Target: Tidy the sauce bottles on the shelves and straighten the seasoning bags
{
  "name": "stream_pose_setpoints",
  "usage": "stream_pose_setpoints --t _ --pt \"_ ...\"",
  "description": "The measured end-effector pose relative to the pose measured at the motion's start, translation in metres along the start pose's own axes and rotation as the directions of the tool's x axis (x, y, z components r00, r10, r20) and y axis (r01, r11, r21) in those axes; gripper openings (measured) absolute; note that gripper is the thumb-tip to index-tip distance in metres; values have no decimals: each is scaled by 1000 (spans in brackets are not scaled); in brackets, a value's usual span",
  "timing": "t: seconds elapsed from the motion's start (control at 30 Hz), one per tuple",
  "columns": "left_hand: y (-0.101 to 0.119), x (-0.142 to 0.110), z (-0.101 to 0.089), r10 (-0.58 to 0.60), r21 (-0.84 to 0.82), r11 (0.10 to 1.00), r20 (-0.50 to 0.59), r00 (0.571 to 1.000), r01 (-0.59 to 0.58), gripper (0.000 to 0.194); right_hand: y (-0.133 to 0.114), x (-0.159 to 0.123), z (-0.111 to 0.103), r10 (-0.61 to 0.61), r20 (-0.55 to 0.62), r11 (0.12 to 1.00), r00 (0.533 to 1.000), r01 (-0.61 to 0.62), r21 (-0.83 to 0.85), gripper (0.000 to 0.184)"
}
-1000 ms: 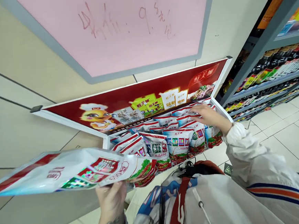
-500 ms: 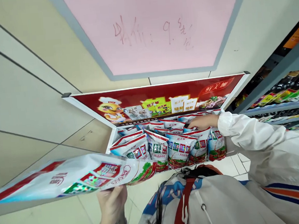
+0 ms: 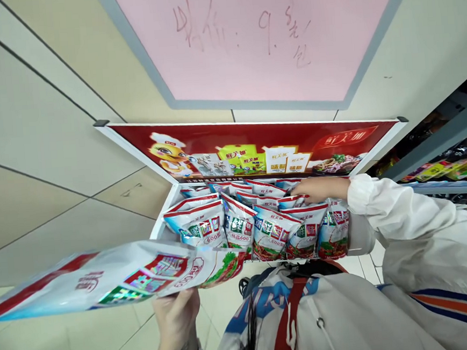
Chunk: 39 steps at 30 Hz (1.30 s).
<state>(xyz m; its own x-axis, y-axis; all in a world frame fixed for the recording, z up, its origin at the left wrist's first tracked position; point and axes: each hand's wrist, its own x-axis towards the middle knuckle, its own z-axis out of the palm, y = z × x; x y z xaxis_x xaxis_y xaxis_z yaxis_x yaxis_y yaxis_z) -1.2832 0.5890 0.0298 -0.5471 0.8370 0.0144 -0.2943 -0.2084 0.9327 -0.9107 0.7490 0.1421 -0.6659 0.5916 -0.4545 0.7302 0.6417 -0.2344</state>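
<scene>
My left hand [image 3: 177, 314] grips a white seasoning bag [image 3: 144, 276] with a red band by its lower edge; the bag stretches out sideways to the left. My right hand [image 3: 319, 188] reaches into the back right of the display bin [image 3: 162, 215], its fingertips dipped among the bags and partly hidden. Close to those fingers is the red top edge of a small seasoning bag [image 3: 292, 201]. In the front row stand several like bags, among them one at the right end [image 3: 333, 229] and one in the middle [image 3: 276, 231].
A red printed header panel [image 3: 255, 146] rises along the bin's back. Above it hangs a pink handwritten sign [image 3: 258, 81] in a grey frame. Shelves of packaged goods [image 3: 451, 168] stand at the right. Tiled floor [image 3: 108, 336] lies beneath.
The view has shifted a little, so the sign and bin sit slightly differently. My left hand still holds its bag. My right hand stays among the back bags, slightly farther right in view.
</scene>
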Motion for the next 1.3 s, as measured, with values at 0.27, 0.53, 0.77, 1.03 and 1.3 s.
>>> stream_pose_setpoints --t 0.27,0.53,0.77,1.03,1.3 --pt "7 11 21 -27 -13 1000 7 1000 27 63 -31 -114 0 302 -615 931 729 -364 26 48" --pt "10 36 39 -42 57 998 190 981 32 59 -9 -108 85 434 -475 888 765 -454 80 59" --pt "0 60 40 3 52 998 280 960 -19 54 15 -96 77 581 -313 813 752 -558 168 45" --pt "2 71 40 -16 70 998 330 944 -7 57 -4 -104 92 561 -677 695 477 -715 72 21" --pt "7 76 45 -29 99 995 344 939 -6 63 -105 -69 241 440 -892 620 -103 -683 385 59"
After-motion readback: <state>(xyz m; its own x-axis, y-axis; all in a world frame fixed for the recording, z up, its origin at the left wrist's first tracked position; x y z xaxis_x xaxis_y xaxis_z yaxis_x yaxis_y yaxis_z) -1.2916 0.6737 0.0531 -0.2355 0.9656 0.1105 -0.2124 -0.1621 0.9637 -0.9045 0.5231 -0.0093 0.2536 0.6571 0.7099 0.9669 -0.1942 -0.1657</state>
